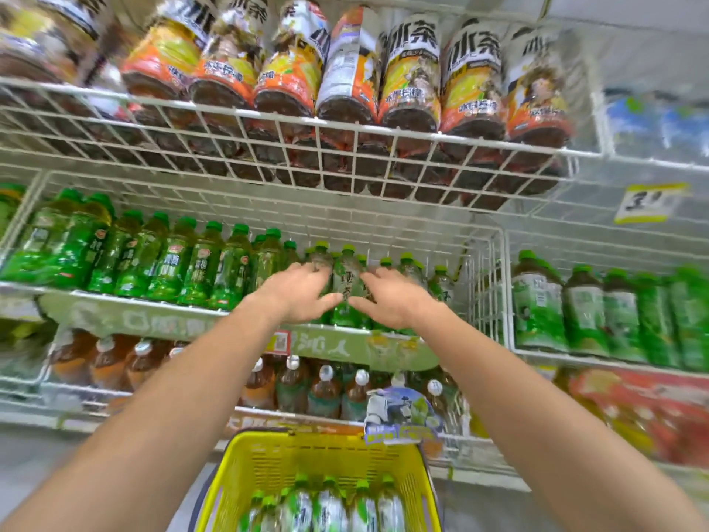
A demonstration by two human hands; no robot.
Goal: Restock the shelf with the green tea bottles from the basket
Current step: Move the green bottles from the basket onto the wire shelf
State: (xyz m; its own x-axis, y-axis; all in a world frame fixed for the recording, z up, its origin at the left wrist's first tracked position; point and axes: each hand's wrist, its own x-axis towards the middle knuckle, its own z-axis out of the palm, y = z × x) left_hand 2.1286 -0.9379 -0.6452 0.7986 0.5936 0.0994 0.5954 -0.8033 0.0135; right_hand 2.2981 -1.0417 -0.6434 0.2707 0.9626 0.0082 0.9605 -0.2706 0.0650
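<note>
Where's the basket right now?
In the head view the yellow basket sits bottom centre, between the left forearm and right forearm, just below the lowest shelf, with green tea bottles inside it.

Well above the yellow basket [261, 441], the brown tea bottles [408, 82] on the top wire shelf [268, 116] carry large black characters 冰茶 on a white band. The smaller dark characters on the yellow and orange part below are too blurred to read. Up and to the right of the basket, a yellow price tag [648, 203] shows a large 3; the rest is smeared. Just above the basket, a green strip [333, 345] bears pale characters, of which only 人 is legible. Above that strip, the green tea bottle [347, 289] has dark vertical characters that cannot be made out. Up and left of the basket, the white lettering on the green bottles [169, 263] is unreadable.
</note>
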